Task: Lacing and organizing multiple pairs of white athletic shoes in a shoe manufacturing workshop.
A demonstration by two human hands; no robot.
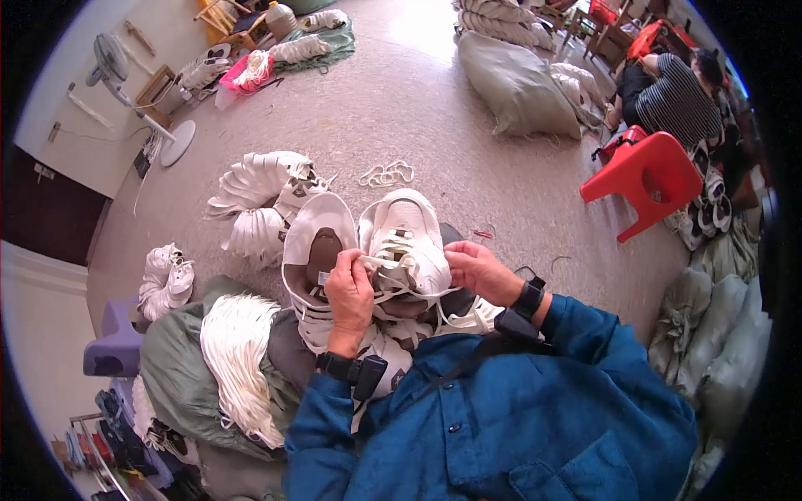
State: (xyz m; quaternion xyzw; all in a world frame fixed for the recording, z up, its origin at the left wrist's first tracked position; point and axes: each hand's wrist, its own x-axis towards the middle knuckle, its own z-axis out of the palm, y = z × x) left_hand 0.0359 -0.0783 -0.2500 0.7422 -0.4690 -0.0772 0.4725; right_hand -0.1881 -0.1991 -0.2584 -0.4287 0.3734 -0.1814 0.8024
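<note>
In front of me is a white shoe upper point(405, 219) with a pale lace point(393, 250) threaded partway up its eyelets. My left hand point(348, 292) pinches the lace at the upper's left side. At the right edge of the same upper, my right hand point(483, 273) has thumb and forefinger closed together; what sits between them is too small to make out. Left of it stands another white upper point(294, 242), its brown lining showing. More white uppers point(388, 359) lie below my hands, partly hidden by my wrists and sleeves.
A bundle of white laces point(238, 342) lies on a green sack point(171, 359) at my left. Stacked uppers point(259, 188) and a loose lace point(387, 174) are on the floor ahead. A red stool point(652, 179), a stuffed sack point(518, 88) and a seated person point(677, 100) are to the right.
</note>
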